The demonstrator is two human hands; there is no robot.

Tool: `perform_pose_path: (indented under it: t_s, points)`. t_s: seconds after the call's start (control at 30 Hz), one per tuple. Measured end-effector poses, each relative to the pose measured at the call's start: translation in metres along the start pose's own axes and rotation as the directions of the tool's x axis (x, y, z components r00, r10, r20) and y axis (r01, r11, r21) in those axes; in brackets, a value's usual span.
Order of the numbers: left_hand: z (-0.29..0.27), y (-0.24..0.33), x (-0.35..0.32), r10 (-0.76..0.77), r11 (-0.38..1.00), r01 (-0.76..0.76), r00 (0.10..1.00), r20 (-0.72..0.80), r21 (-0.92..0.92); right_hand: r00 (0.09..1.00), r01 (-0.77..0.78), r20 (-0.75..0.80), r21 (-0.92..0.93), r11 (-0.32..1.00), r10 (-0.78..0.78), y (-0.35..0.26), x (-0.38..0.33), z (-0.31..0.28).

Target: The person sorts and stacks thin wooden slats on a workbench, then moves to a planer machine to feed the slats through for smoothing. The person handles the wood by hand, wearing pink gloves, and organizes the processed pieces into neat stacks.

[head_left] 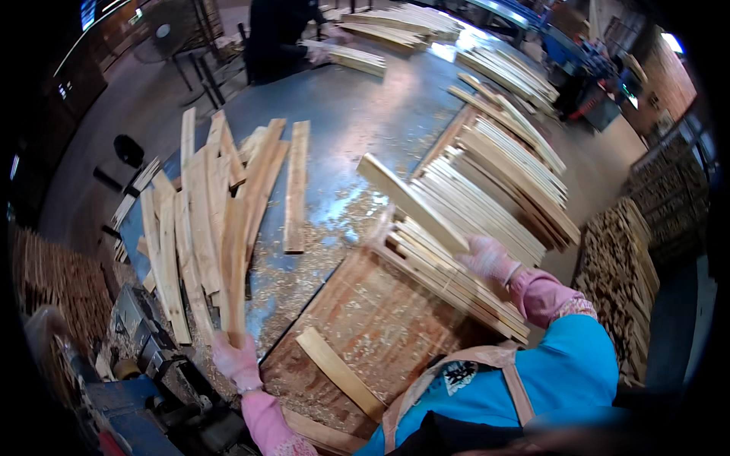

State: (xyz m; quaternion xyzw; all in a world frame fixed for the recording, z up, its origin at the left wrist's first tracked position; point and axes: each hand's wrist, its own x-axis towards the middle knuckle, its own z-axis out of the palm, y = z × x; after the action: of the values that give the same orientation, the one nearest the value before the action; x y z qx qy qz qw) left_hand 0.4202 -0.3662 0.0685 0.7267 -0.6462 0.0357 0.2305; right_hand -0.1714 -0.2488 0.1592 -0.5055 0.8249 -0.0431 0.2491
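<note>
My left hand [235, 361], in a pink glove, grips the near end of a long wooden slat [234, 258] that lies on a loose pile of slats [198, 228] at the left of the metal table [342, 121]. My right hand [488, 258], also gloved in pink, holds a pale slat [411, 201] lifted at an angle over neat stacked rows of slats [471, 220]. The stacks rest on a brown wooden board [365, 311] with sawdust on it.
One loose slat [338, 372] lies on the board near me, another [296, 186] on the table. More stacks [509, 72] fill the far right. A person in dark clothes [277, 34] works at the far end. Piled wood [627, 273] stands at the right, a machine [144, 342] at the lower left.
</note>
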Motion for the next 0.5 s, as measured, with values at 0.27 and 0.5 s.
perform_pose_path:
  t_s: [0.27, 0.5]
  points:
    - [-0.05, 0.113, -0.139, 0.288, 0.935, -0.308, 0.949, -0.132, -0.176, 0.821, 0.038, -0.493, -0.454, 0.89, -0.287, 0.211, -0.024, -0.042]
    - [-0.072, 0.194, -0.223, 0.207, 0.965, -0.209, 0.978, -0.03, -0.155, 0.983, -0.001, -0.182, 0.035, 0.999, 0.008, 0.243, -0.039, -0.11]
